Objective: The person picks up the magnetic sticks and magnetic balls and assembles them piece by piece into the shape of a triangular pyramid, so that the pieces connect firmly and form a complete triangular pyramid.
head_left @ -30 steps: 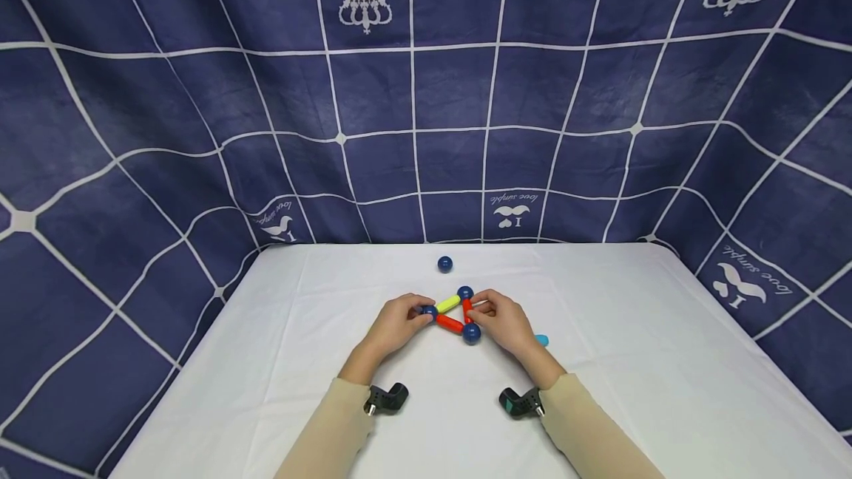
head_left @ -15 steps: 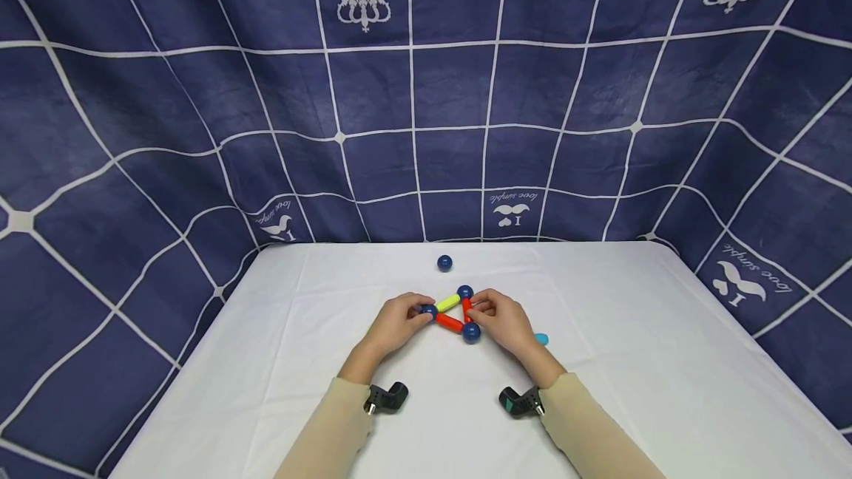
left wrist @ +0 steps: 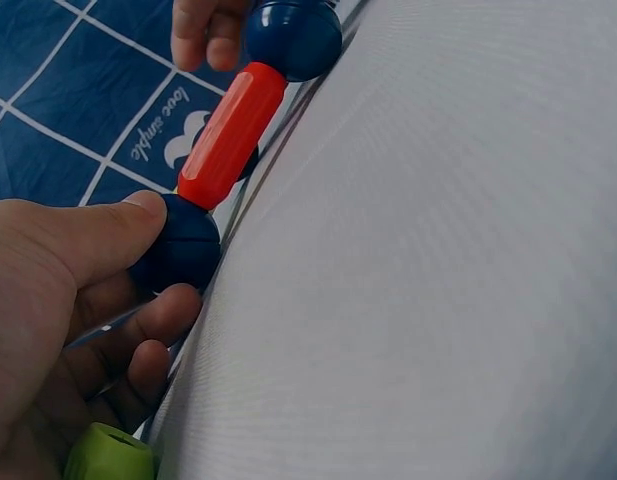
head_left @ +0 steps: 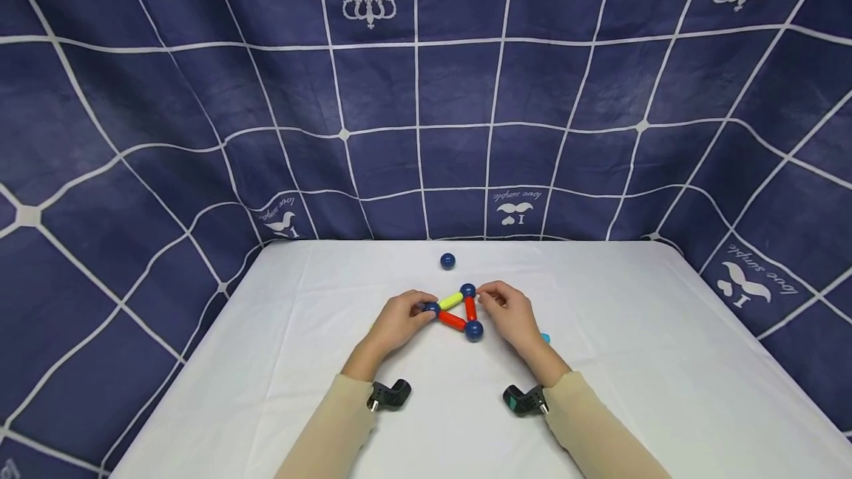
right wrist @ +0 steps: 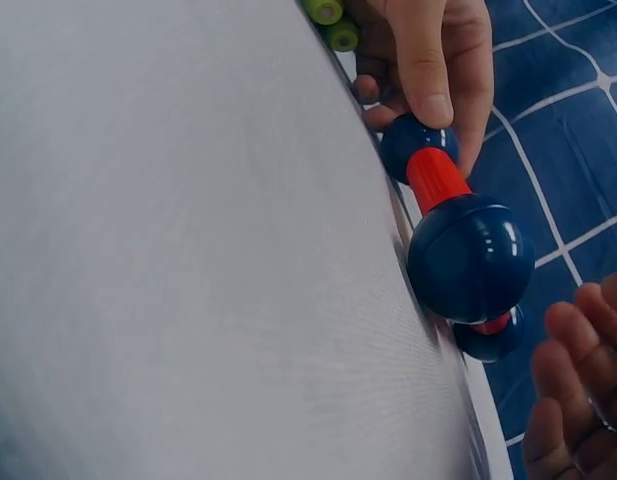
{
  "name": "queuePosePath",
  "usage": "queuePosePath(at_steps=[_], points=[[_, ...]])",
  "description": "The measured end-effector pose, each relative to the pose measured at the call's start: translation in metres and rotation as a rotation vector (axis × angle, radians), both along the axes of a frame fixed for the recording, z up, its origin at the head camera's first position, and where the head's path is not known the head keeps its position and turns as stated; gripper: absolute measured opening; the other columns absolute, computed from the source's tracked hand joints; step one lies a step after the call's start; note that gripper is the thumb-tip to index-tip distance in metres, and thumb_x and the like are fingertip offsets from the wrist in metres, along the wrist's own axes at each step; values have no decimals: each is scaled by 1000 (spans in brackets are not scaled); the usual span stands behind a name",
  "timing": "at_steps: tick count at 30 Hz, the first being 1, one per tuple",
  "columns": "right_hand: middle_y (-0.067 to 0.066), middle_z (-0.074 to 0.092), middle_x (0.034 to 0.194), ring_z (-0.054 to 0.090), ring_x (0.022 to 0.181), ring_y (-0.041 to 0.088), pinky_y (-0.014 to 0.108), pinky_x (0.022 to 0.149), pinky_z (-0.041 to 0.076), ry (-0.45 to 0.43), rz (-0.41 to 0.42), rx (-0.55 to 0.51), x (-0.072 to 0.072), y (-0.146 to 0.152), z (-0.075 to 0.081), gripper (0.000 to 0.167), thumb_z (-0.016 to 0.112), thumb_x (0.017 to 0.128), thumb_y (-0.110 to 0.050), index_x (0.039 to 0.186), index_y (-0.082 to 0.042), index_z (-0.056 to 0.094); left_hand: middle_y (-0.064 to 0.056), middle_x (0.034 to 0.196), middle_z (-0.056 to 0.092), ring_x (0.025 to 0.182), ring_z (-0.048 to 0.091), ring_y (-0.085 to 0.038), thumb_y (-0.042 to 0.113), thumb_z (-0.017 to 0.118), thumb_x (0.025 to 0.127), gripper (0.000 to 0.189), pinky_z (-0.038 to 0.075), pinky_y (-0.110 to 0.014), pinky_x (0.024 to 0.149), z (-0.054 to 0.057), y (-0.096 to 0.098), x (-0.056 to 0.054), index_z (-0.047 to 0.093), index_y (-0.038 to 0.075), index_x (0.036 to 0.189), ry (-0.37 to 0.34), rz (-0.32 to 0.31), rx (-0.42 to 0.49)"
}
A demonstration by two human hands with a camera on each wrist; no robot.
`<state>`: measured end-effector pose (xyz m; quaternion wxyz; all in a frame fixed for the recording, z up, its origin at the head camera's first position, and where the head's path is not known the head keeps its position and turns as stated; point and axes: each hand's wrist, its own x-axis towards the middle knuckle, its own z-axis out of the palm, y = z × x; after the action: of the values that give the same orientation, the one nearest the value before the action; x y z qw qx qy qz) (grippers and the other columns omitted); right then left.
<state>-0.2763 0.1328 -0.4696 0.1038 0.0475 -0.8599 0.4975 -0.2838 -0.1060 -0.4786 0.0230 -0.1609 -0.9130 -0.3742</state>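
Observation:
A triangle of magnetic building pieces lies on the white-covered table, with a blue ball at each corner. Two red rods and a yellow-green rod form its sides. My left hand pinches the left corner ball between thumb and fingers. To the triangle's right is my right hand, its fingers loosely bent and nothing held. Its fingertips are nearest the far ball in the head view. The near ball looms large in the right wrist view, with a visible gap to the right fingers.
A loose blue ball sits beyond the triangle. A light blue piece shows partly behind my right wrist. Green rods lie by my left hand. A navy checked curtain borders the white table.
My right hand has let go of the right-hand red rod and drawn slightly right, uncovering it. My left hand keeps its pinch on the corner ball.

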Motion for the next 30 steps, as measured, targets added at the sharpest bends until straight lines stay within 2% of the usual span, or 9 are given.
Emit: queuePosePath(at_steps=[4,7,13,16,20,24,30], points=[[5,74,90,57,77,15,21,63,46,25,8,-22,0,6,7,12,63,97,-17,102,-14,74,-1,113,70,88,59,-11,22,72,93,28,51,-32,82,2,2,0,72,18,120,6,-9,-9],[6,75,93,60,80,15,23,66,49,3,62,9,0,17,16,13,63,98,-18,105,-13,73,-1,113,70,87,59,-11,22,72,93,28,51,-30,80,3,2,1,72,18,120,6,-17,-10],[1,70,95,59,88,16,30,79,49,-55,294,294,-2,54,38,21,70,93,-20,111,-10,71,-2,112,71,87,59,-12,22,71,93,27,51,-31,80,3,2,1,72,17,120,22,-17,-5],[-1,68,94,56,89,16,31,80,46,-102,383,366,-1,72,45,20,73,91,-19,109,-10,71,-1,112,71,87,59,-11,22,72,93,27,51,-30,81,3,1,1,72,18,119,20,-12,-9],[-2,66,91,54,87,15,28,78,44,-208,482,386,-2,88,46,19,76,88,-19,104,-10,70,-2,112,71,87,59,-11,22,72,93,27,51,-31,81,4,1,1,72,18,119,25,-13,-9],[-1,60,82,52,77,13,25,73,43,-302,578,388,-3,96,42,20,77,86,-18,101,-8,69,-2,113,71,87,59,-12,22,71,93,27,51,-33,81,4,0,2,72,17,119,24,-10,-7],[-1,56,77,50,68,10,22,67,42,-311,658,367,-2,103,36,20,78,85,-16,99,-5,68,-1,113,70,87,59,-11,22,71,93,27,51,-32,82,3,0,1,71,18,120,16,-8,-7]])
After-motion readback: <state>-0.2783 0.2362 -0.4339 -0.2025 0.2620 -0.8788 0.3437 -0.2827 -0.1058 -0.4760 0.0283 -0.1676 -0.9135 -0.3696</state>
